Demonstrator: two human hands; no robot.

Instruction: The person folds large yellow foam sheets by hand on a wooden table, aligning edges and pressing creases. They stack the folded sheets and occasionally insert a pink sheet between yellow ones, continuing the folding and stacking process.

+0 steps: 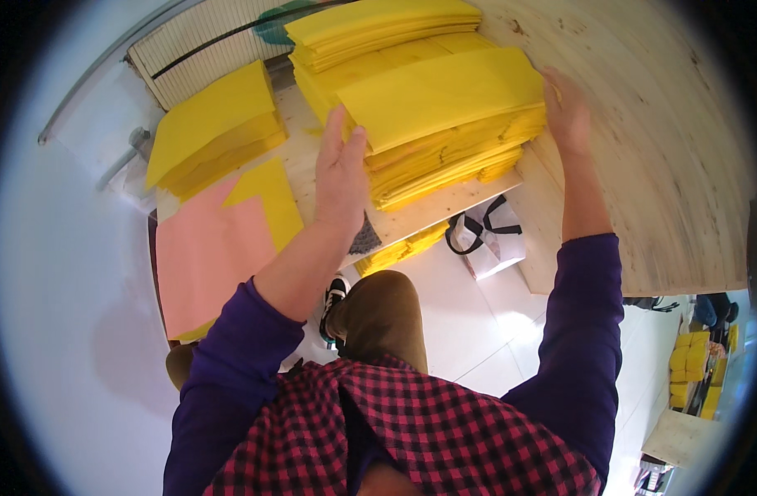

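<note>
A thick stack of yellow paper (445, 99), which looks like flat folded sheets or envelopes, lies on a wooden tabletop (428, 217) in front of me. My left hand (343, 169) is at the stack's near left corner, thumb and fingers along its edge. At the opposite end, my right hand (567, 112) presses against the right edge, so the upper bundle sits between both hands. Some fingertips are hidden by the paper. Behind this bundle rises another yellow pile (378, 29).
Left on the table are a lower yellow stack (217, 124) and a pink sheet (209, 256) overlapping yellow paper. A wooden panel (643, 149) stands close on the right. Below are a white bag with black handles (494, 240) and more yellow bundles (403, 248). Farther right, yellow packs (690, 360) are piled.
</note>
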